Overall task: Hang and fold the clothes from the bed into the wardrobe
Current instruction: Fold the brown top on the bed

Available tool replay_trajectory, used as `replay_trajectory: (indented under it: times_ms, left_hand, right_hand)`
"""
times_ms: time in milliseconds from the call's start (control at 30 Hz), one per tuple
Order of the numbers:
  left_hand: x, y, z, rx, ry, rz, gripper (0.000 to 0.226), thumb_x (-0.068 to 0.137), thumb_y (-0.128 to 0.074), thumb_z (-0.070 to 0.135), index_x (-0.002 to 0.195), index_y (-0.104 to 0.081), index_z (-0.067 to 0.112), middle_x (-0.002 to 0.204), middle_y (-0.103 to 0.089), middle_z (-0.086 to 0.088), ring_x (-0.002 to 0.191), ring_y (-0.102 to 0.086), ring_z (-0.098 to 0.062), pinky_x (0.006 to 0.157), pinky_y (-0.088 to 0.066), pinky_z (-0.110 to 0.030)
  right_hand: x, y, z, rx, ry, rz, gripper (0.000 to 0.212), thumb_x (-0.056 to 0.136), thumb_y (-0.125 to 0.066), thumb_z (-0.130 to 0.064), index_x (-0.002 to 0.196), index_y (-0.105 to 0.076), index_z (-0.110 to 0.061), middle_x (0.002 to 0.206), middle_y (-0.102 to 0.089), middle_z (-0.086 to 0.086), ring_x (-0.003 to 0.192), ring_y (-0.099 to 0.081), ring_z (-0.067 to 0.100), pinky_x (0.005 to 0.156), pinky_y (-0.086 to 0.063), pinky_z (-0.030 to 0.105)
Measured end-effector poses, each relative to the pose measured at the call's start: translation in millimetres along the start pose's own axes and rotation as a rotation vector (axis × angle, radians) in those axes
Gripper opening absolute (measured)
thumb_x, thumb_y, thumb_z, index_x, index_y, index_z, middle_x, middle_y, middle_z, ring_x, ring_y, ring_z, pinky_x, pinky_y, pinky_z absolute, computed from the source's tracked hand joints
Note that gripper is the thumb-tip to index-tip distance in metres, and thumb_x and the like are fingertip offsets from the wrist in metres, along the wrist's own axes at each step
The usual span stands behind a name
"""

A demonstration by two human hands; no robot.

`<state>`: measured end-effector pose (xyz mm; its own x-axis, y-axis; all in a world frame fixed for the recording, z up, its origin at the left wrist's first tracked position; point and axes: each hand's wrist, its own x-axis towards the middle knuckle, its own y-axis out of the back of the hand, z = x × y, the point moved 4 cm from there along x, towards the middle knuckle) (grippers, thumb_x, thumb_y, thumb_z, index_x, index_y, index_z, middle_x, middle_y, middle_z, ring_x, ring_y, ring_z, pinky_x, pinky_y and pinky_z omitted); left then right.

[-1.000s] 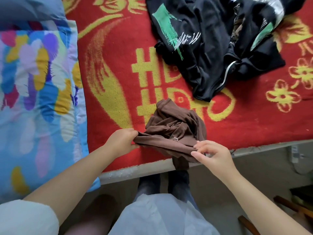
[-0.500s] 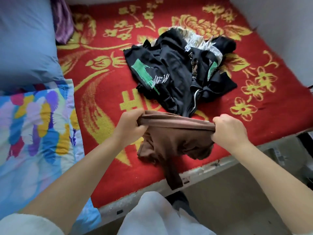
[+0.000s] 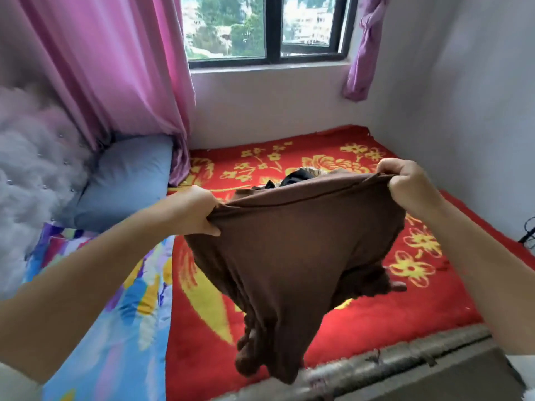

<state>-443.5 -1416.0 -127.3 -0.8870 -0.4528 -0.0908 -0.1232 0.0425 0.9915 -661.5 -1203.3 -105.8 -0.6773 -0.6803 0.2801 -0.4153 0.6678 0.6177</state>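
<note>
Your left hand [image 3: 193,208] and right hand [image 3: 411,185] grip a brown garment's [image 3: 292,247] hem — stretched wide above the red bed [image 3: 376,314].

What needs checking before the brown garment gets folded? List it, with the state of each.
1. Left hand grips the brown garment at its top edge: ok.
2. Right hand grips the other end of that edge: ok.
3. Top edge stretched between the hands: ok.
4. Garment lifted off the red blanket: ok.
5. Lower part hanging smooth: not ok, it is bunched and twisted.
6. Dark clothes behind it out of the way: cannot tell, mostly hidden.
</note>
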Motion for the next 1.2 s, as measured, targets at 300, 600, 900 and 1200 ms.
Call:
replay_trajectory:
  times_ms: [300, 600, 900, 1200]
  left_hand:
    - [-152, -29, 42, -0.865, 0.071, 0.455, 0.046, 0.063, -0.044, 0.058, 0.064, -0.058, 0.015, 0.057, -0.045, 0.009, 0.058, -0.041, 0.004, 0.058, -0.034, -0.019]
    - [-236, -110, 62, -0.584, 0.102, 0.25, 0.054, 0.051, -0.052, 0.062, 0.049, -0.055, 0.008, 0.039, -0.034, 0.009, 0.047, -0.044, 0.011, 0.05, -0.031, -0.011]
    - [-207, -161, -10, -0.551, 0.171, 0.16, 0.062, 0.072, -0.074, -0.004, 0.051, -0.027, 0.032, 0.042, -0.029, 0.014, 0.045, -0.038, -0.001, 0.047, -0.025, -0.019]
    - [-66, -294, -133, -0.523, 0.492, -0.077, 0.046, 0.083, -0.067, 0.021, 0.053, -0.032, 0.021, 0.057, -0.044, -0.004, 0.075, -0.055, -0.034, 0.055, -0.026, -0.032]
  right_hand:
    - [-115, 28, 6, -0.836, 0.22, -0.762, 0.021, 0.08, -0.068, -0.036, 0.069, -0.058, -0.02, 0.061, -0.048, -0.007, 0.064, -0.049, 0.015, 0.052, -0.032, 0.02]
    - [-180, 4, 81, -0.711, -0.029, -1.037, 0.027, 0.089, -0.057, -0.011, 0.064, -0.048, -0.018, 0.061, -0.049, -0.005, 0.049, -0.052, -0.001, 0.046, -0.035, 0.011]
    - [-147, -67, 121, 0.139, -0.276, -0.885, 0.004, 0.085, -0.063, -0.015, 0.081, -0.061, -0.013, 0.078, -0.059, 0.003, 0.068, -0.056, 0.008, 0.058, -0.043, 0.009]
    - [2, -230, 162, -0.904, -0.004, -0.983, 0.024, 0.093, -0.052, -0.027, 0.099, -0.064, -0.007, 0.107, -0.064, 0.014, 0.104, -0.057, 0.026, 0.077, -0.036, 0.026]
